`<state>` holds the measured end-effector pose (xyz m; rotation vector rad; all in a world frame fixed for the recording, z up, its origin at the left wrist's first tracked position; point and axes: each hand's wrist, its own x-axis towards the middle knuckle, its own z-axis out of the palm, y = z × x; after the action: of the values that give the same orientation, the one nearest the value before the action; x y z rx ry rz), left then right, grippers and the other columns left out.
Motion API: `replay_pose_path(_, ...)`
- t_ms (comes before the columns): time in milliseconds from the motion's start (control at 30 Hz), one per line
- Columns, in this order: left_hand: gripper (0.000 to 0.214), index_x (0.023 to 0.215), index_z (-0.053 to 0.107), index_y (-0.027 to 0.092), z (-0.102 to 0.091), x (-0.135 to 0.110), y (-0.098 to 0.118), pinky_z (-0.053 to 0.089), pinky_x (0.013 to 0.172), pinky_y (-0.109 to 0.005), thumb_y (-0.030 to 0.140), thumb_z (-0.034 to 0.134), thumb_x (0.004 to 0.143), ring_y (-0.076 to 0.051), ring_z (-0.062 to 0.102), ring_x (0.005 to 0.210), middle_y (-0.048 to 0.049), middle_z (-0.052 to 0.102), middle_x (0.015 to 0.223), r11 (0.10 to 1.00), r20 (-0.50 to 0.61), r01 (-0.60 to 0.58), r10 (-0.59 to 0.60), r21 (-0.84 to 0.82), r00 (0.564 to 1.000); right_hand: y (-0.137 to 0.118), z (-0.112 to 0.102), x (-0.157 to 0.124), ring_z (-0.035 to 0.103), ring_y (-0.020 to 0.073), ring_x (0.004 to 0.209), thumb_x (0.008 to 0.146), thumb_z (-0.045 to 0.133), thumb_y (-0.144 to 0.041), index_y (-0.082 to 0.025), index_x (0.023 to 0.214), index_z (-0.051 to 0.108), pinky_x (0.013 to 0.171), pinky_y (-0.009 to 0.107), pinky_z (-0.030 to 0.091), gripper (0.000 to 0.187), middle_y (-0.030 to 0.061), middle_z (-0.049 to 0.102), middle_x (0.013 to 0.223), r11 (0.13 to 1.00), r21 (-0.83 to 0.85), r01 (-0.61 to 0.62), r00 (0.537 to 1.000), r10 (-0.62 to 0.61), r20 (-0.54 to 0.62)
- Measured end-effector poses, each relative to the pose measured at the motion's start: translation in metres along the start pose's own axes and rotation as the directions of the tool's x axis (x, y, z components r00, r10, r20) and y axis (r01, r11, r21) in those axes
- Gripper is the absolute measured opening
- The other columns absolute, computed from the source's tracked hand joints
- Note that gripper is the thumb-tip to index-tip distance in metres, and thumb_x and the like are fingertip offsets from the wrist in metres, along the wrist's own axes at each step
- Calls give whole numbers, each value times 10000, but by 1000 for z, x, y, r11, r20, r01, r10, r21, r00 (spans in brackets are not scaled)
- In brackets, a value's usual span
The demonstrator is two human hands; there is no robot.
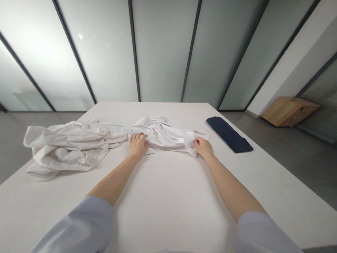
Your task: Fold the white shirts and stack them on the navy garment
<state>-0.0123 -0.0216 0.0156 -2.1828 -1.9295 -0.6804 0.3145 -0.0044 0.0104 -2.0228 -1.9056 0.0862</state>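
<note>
Crumpled white garment fabric lies across the middle of the table in front of me. My left hand is on its near left part, thumb and forefinger closed on the cloth. At the right end, my right hand pinches the edge of the fabric between thumb and fingers. A second heap of white cloth spreads to the left and meets the middle part near my left hand; whether both are one piece I cannot tell. The fingertips are partly hidden by folds.
A folded dark navy cloth rests on the white table to the right of my right hand. The left heap reaches toward the table's left edge. A wooden drawer cabinet stands on the floor beyond, by frosted glass panels.
</note>
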Motion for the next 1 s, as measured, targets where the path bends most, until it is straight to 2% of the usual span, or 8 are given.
replay_pose_path(100,373,1223,587,222,-3,-2,4,353,1031,-434,251,497,862,-282,480,1201,-105,573,1274,990,-14,-124,123,-64,992,3,5,0,628,193,932,944,408,-356,-202,1091,656,783,263,431,327,71,700,1033,996,59,72,997,-70,-36)
replay_pose_path(233,379,1159,629,214,0,-7,13,383,1013,-423,406,560,839,-272,525,1166,-98,625,1207,928,161,-339,362,-155,918,-1,12,-3,517,234,1198,898,522,-434,-193,1237,604,981,330,375,425,116,570,1321,958,44,282,958,-284,42)
replay_pose_path(300,379,1155,643,234,4,-8,14,372,1026,-435,419,565,834,-271,524,1183,-83,622,1245,920,219,-356,385,-162,896,-4,13,-4,482,267,1237,860,573,-491,-202,1289,580,1010,375,351,517,134,518,1380,946,5,323,941,-322,107)
replay_pose_path(400,296,1090,688,263,8,-5,12,365,1028,-426,275,502,860,-248,550,1147,-52,655,1208,952,222,-278,301,-131,927,-7,11,-5,532,256,1146,863,572,-484,-199,1196,649,959,348,376,444,137,578,1288,925,-10,380,918,-375,128)
replay_pose_path(500,322,1031,721,259,7,-1,7,376,1006,-430,198,457,856,-250,566,1100,-55,684,1128,982,193,-164,180,-94,965,-10,9,-4,595,190,900,924,471,-385,-172,911,715,784,264,407,324,104,673,1008,913,35,407,904,-408,128)
replay_pose_path(667,336,1061,723,253,2,2,5,419,933,-431,225,451,865,-271,549,1075,-73,658,1131,995,94,3,6,-101,996,-14,13,-3,523,152,605,931,394,-410,-173,699,638,567,249,332,412,22,620,644,928,225,299,942,-325,88)
replay_pose_path(867,331,1039,716,218,2,5,1,434,918,-371,214,433,866,-247,554,1041,-85,635,1074,984,-13,67,-70,-167,997,-8,17,-1,582,181,702,926,387,-379,-175,771,678,663,274,417,388,35,668,719,900,347,264,957,-288,19)
replay_pose_path(1000,278,979,666,182,1,10,-11,471,786,-359,330,451,882,-236,604,873,-84,651,895,935,-18,274,-286,-225,958,-2,14,1,619,196,880,925,431,-333,-188,882,708,808,291,449,316,66,705,904,917,280,283,952,-303,31)
